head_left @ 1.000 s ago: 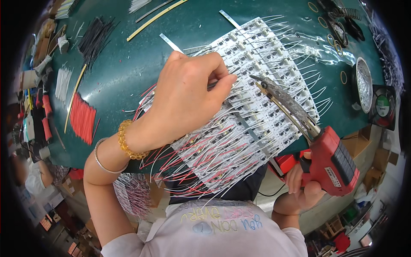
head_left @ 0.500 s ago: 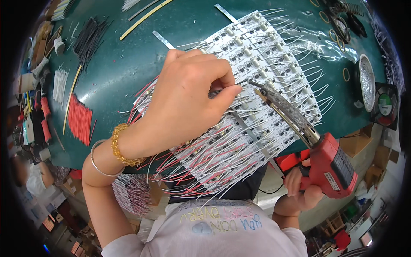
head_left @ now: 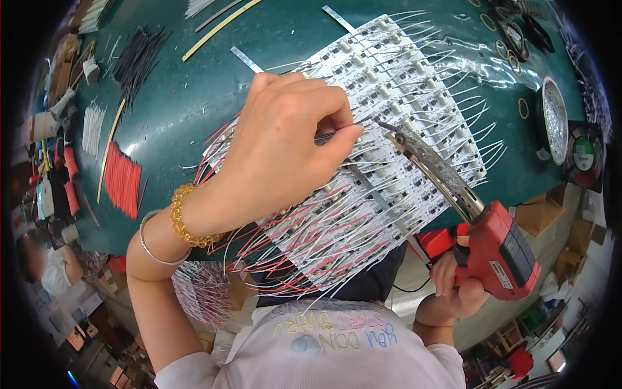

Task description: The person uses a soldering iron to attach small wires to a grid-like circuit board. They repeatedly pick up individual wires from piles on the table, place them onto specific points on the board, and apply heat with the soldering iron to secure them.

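My left hand (head_left: 278,149) pinches a thin solder wire (head_left: 334,135) over white circuit strips (head_left: 389,129) mid-desk; many already carry red and white leads. My right hand (head_left: 453,285) grips the red soldering gun (head_left: 499,249) at the desk's near edge.

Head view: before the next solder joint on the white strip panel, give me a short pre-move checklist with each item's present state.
1. Right hand has a firm hold on the red soldering gun: ok, fingers wrap the handle.
2. Gun tip is at the strip panel: ok, it points at a strip beside the left fingertips.
3. Left hand holds a thin wire for the joint: ok, pinched between thumb and fingers.
4. Wire end sits on the right pad: cannot tell, too small.
5. Left fingertips clear of the hot tip: not ok, they look very close.
6. Spare red wires available on the green mat: ok.
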A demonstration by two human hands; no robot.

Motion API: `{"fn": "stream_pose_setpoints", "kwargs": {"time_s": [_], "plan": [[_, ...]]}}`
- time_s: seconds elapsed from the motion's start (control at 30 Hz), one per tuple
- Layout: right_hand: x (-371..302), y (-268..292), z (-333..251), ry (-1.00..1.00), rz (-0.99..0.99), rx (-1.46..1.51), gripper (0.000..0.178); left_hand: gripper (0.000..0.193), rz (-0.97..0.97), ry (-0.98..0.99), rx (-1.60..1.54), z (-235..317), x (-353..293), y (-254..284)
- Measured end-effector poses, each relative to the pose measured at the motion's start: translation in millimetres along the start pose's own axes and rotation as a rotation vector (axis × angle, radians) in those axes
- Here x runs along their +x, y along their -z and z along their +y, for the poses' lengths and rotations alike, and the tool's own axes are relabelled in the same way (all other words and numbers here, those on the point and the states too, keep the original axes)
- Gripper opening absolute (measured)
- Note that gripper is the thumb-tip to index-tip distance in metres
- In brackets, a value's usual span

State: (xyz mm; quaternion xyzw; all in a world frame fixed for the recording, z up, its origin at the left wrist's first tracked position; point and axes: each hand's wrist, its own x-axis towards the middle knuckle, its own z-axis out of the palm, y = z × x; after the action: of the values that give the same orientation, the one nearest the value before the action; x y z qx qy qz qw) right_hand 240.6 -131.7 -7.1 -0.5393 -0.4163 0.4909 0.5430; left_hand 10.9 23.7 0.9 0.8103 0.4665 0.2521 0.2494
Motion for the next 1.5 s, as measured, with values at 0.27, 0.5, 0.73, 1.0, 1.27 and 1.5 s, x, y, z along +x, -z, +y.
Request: {"fn": "stream_pose_setpoints", "kwargs": {"time_s": [0.27, 0.5, 0.73, 1.0, 1.27, 1.5], "plan": [[-2, -3, 2, 0.044, 0.059, 0.019, 0.077, 0.007, 0.121, -0.076, 0.007, -1, 3, 6], [-8, 7, 0, 0.056, 0.069, 0.025, 0.077, 0.01, 0.138, -0.093, 0.119, 29, -5, 29], [-15, 24, 7, 0.068, -0.014, 0.12, 0.075, 0.007, 0.019, 0.091, -0.024, 20, -8, -4], [-19, 11, 6, -0.002, 0.022, 0.068, 0.074, 0.011, 0.08, -0.097, 0.124, 15, -11, -18], [-17, 19, 9, -0.041, -0.087, 0.068, 0.068, 0.013, 0.12, -0.117, 0.141, 16, -13, -19], [-23, 16, 7, -0.021, -0.045, -0.073, 0.066, 0.014, 0.148, -0.147, 0.159, 17, -14, -23]]}}
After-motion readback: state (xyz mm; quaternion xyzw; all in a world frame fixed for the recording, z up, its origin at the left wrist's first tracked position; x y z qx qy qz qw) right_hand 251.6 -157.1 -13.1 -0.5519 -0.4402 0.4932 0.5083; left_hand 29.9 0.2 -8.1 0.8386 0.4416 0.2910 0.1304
